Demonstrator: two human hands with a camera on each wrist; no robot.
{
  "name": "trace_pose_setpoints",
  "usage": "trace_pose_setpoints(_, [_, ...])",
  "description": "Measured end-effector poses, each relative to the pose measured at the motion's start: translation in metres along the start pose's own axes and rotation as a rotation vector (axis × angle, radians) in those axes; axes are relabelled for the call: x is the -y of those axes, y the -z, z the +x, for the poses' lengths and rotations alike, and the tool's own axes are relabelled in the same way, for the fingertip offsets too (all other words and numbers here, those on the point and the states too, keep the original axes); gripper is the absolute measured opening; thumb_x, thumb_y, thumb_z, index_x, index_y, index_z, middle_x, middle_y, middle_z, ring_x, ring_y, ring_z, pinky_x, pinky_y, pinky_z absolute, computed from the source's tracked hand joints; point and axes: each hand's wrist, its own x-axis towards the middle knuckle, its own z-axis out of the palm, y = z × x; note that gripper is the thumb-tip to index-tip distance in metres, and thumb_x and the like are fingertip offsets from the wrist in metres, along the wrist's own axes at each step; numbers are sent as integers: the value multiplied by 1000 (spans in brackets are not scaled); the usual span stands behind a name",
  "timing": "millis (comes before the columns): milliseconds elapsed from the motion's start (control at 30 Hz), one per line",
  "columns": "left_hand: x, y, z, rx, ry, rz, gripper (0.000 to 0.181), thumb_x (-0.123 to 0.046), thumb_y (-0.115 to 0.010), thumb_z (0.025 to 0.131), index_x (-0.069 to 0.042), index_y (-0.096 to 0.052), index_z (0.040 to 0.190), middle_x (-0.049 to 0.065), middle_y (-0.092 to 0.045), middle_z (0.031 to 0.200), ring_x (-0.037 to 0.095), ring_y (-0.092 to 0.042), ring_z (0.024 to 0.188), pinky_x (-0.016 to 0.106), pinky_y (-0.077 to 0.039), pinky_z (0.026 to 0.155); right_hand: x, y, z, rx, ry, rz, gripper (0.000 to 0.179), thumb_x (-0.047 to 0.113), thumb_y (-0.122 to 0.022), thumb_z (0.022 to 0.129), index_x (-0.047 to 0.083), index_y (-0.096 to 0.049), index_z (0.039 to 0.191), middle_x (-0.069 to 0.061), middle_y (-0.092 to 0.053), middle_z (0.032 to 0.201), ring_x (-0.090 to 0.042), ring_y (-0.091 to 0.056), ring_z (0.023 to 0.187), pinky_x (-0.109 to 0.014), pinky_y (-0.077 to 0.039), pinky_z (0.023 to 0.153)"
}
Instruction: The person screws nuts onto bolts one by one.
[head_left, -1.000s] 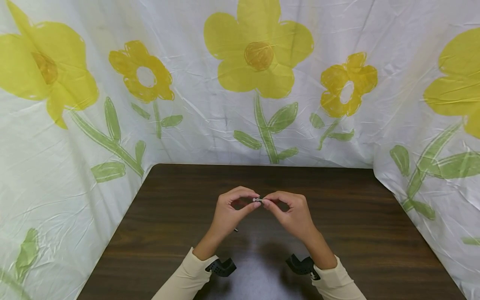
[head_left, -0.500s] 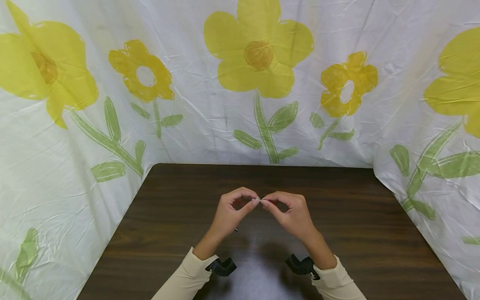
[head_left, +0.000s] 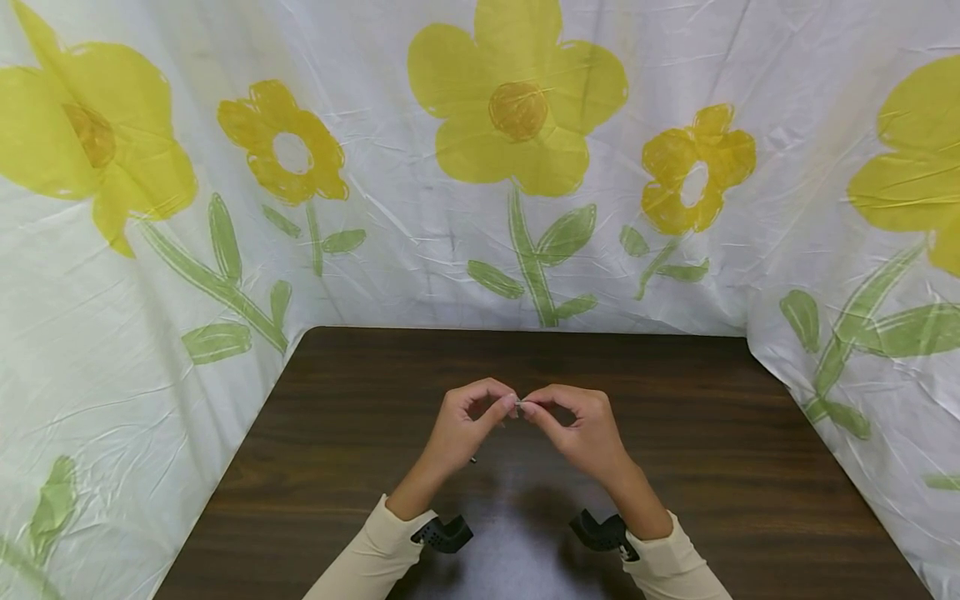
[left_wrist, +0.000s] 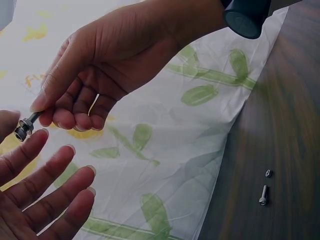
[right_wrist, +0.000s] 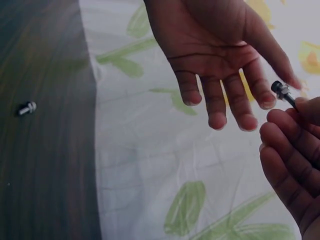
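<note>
Between my hands is a small metal bolt (left_wrist: 24, 127) with a nut and washer-like rings near its head. My right hand (head_left: 573, 417) pinches its threaded end between thumb and forefinger; in the left wrist view this right hand (left_wrist: 107, 60) comes from the upper right. Thumb and forefinger of my left hand (head_left: 468, 417) are round the head end, the other fingers spread, as the left hand (right_wrist: 220, 60) shows in the right wrist view. Seen from the right wrist, the bolt head (right_wrist: 276, 86) points up and left. In the head view the fingertips mostly hide the bolt.
On the dark wooden table (head_left: 675, 467) lie a loose bolt (left_wrist: 263, 196) and a small nut (left_wrist: 269, 173), below the left forearm. A white flowered cloth (head_left: 375, 250) hangs behind and beside the table. Black cameras sit on both wrists.
The bolt's head end, visible between the fingers a second ago, is now largely covered. My left thumb and forefinger have shifted slightly over it; the right hand has barely moved.
</note>
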Motion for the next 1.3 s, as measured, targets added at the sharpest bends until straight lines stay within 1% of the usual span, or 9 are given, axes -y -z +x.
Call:
trace_pose_setpoints(100, [2, 1, 0, -17, 15, -25, 13, 1, -58, 101, 1, -71, 99, 22, -70, 89, 36, -68, 79, 42, -60, 63, 0, 1, 0, -10, -8, -6, 14, -6, -78, 85, 4, -77, 94, -9, -75, 85, -13, -71, 73, -23, -58, 67])
trace_pose_setpoints(167, [3, 2, 0, -33, 1, -43, 13, 3, -59, 100, 2, -71, 105, 23, -71, 94, 40, -68, 81, 42, -61, 64, 0, 2, 0, -19, -18, -13, 16, -7, -78, 84, 5, -77, 94, -8, -76, 86, -13, -71, 72, -23, -58, 67])
trace_pose_setpoints(300, [-1, 4, 1, -58, -84, -29, 25, 12, -71, 88, 5, -69, 112, 23, -71, 100, 28, -71, 86, 38, -61, 67, 0, 3, 0, -29, -41, -26, 20, -11, -78, 82, 6, -77, 93, -9, -75, 84, -13, -71, 72, -21, -57, 67])
trace_pose_setpoints(433, [-15, 4, 3, -53, -149, -11, 34, 16, -79, 78, 7, -69, 109, 20, -70, 100, 16, -71, 90, 37, -61, 70, 0, 3, -1, -27, -51, -29, 13, -3, -78, 86, 8, -76, 94, -7, -76, 85, -12, -71, 73, -22, -57, 66])
trace_pose_setpoints(533, [-23, 3, 4, -46, -170, -10, 32, 17, -79, 77, 7, -70, 106, 18, -70, 100, 16, -70, 89, 40, -61, 69, 0, 3, -1, -26, -47, -18, 10, 1, -77, 90, 9, -76, 95, -6, -76, 86, -12, -71, 73, -24, -58, 66])
trace_pose_setpoints(700, [-22, 2, 4, -55, -200, -1, 26, 18, -78, 77, 7, -72, 100, 16, -70, 97, 17, -68, 90, 40, -61, 66, -1, 3, -1, -20, -33, 6, 9, 0, -76, 90, 7, -76, 96, -8, -75, 84, -14, -72, 73, -24, -58, 66])
trace_pose_setpoints(933, [-19, 2, 3, -57, -205, -9, 22, 18, -77, 78, 7, -73, 97, 15, -69, 94, 15, -67, 88, 30, -60, 68, -1, 2, -1, -12, -27, 20, 13, -5, -75, 89, 6, -76, 96, -9, -75, 83, -14, -71, 72, -27, -59, 65])
trace_pose_setpoints(1133, [-23, 1, 2, -72, -164, 31, 18, 14, -78, 80, 7, -73, 96, 13, -71, 92, 14, -66, 87, 27, -58, 67, -1, 2, 0, -12, -17, 20, 16, -6, -75, 87, 7, -76, 96, -12, -75, 83, -14, -71, 73, -30, -59, 63])
trace_pose_setpoints(1300, [-28, 0, 2, -77, -121, 54, 15, 12, -77, 83, 5, -73, 95, 12, -71, 91, 12, -66, 84, 28, -57, 66, 0, 1, 0, -20, 5, 22, 16, -7, -76, 86, 6, -76, 96, -15, -74, 83, -15, -71, 72, -25, -59, 66])
